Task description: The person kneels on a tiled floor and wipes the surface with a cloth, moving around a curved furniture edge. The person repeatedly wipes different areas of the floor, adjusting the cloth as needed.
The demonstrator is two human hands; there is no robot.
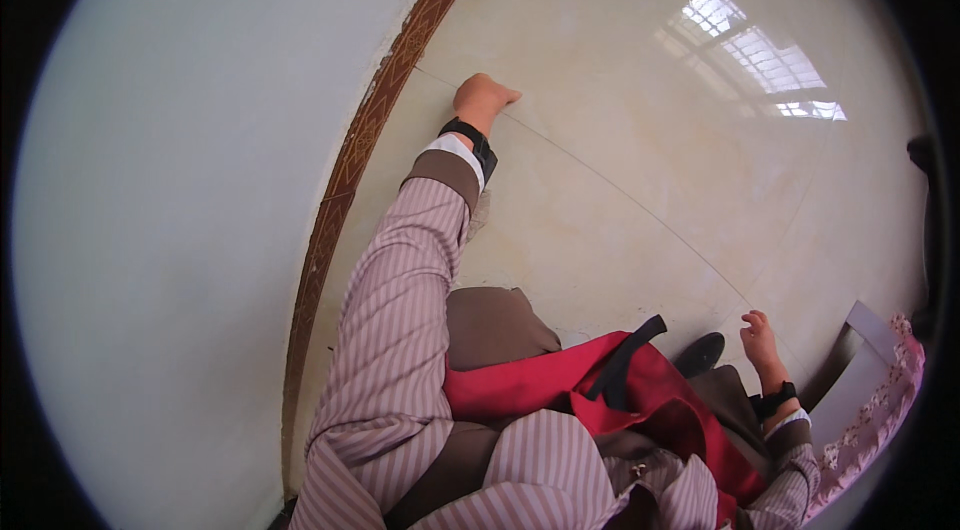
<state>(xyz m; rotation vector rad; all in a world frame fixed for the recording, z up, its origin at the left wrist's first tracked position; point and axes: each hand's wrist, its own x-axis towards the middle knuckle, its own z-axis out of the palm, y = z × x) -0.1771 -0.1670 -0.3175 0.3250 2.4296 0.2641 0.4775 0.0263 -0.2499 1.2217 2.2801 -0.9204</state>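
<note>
My left hand reaches out low over the glossy cream tiled floor, close to the brown patterned skirting tile. Its back faces the camera and its thumb points right; the other fingers are hidden, so whether it holds anything cannot be told. Off to the right, beyond my knee, my right hand hangs with loosely bent fingers and nothing visible in them. Both wrists wear black bands. A red apron with a black strap lies across my lap.
A pale wall rises along the left. At the lower right is a grey piece of furniture with a pink lace-edged cover. A dark shoe shows beside the apron. Dark objects stand at the far right rim.
</note>
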